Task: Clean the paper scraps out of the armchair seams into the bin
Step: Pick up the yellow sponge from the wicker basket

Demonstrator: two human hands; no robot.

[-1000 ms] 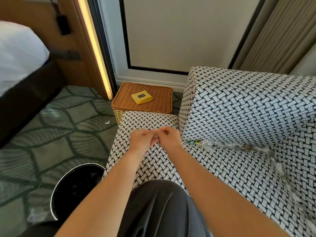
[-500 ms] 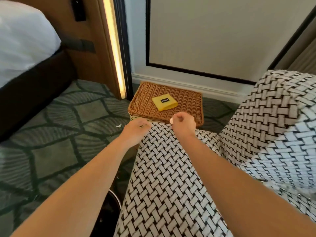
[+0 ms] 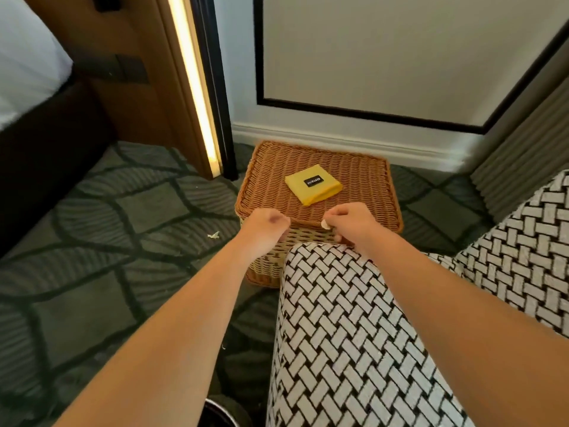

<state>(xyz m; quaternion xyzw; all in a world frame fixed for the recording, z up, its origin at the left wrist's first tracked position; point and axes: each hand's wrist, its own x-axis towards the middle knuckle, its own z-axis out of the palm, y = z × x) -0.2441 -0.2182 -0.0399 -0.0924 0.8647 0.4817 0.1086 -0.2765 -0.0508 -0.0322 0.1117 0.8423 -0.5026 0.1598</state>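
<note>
Scrap (image 3: 324, 224): a small pale bit pinched at the tips of my right hand (image 3: 351, 224) — too small to give it a long axis.
Right hand: thumb and forefinger closed on the scrap, other fingers curled, held just past the front end of the armrest (image 3: 338, 328), over the near edge of the basket (image 3: 363, 167).
Left hand (image 3: 264, 224): beside the right but apart from it, off the armrest's left side. Its fingers are curled under, and I cannot tell whether they hold anything.
Bin (image 3: 222, 407): only a sliver of rim shows at the bottom edge, on the floor left of the armrest — so down and back toward me from the scrap.
Nearer hand: the left is on the bin's side; the right would have to cross the armrest.
Next, as I judge it: draw the scrap back and left, lower it over the bin, then let go.
Stray: a second pale bit (image 3: 214, 235) lies on the carpet (image 3: 123, 211), left of the basket.
</note>
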